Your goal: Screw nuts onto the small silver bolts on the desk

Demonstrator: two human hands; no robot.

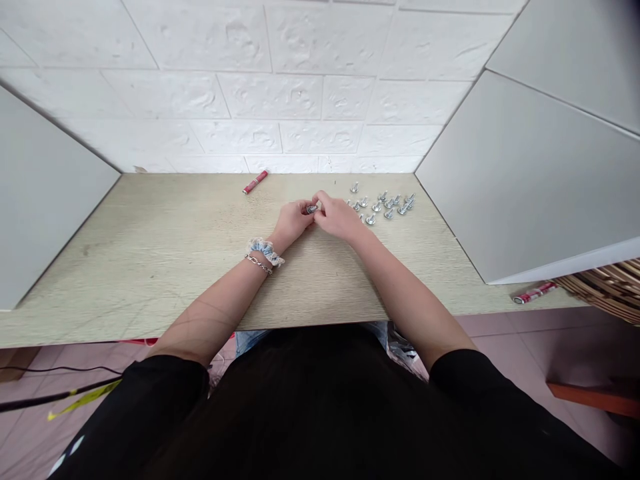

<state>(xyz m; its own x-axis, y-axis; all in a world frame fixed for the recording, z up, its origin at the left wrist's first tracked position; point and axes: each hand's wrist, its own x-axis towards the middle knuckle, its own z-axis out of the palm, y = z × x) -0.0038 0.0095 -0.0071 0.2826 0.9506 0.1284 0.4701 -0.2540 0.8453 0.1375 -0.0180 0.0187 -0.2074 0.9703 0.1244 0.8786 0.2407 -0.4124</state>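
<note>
Near the middle of the table [200, 267], my two hands meet around a small silver bolt [312, 209] that has a wide round part. The fingers of my left hand [294, 220] are closed on it from the left. From the other side, my right hand [337, 215] pinches at the same bolt, its thumb and fingertips drawn together. Several similar bolts with flat round bases [389, 204] lie scattered just right of my right hand, which partly hides the nearest ones. A scrunchie [266, 251] and a chain bracelet [258, 263] circle my left wrist.
A red tube-shaped wrapper [255, 182] lies toward the wall at the back. Another red tube [534, 293] is at the right front edge, beside a woven item [607, 283]. White panels [550, 180] flank the table, and a white brick-pattern wall [300, 93] stands behind.
</note>
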